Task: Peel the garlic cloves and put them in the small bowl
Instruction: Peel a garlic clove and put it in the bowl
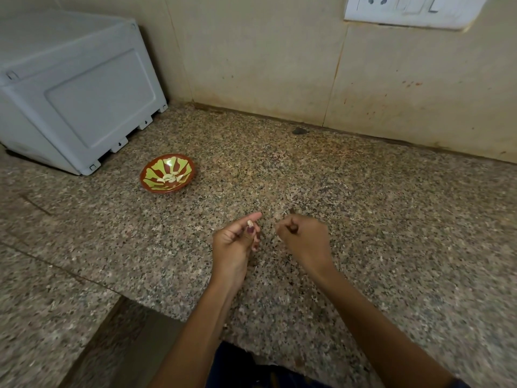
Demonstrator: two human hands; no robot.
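A small red bowl [167,173] with a yellow-green leaf pattern sits on the granite counter [363,208], left of centre; a few pale peeled cloves lie in it. My left hand [235,242] hovers over the counter's middle and pinches a small garlic clove [250,224] between thumb and fingers. Close to its right, my right hand [303,236] is curled into a loose fist; what it pinches, if anything, is too small and blurred to tell. The two hands are a short gap apart.
A white appliance [75,88] stands at the back left, close behind the bowl. A tiled wall runs along the back with a white switch plate [411,9] at the top right. The counter's front edge steps down at the lower left.
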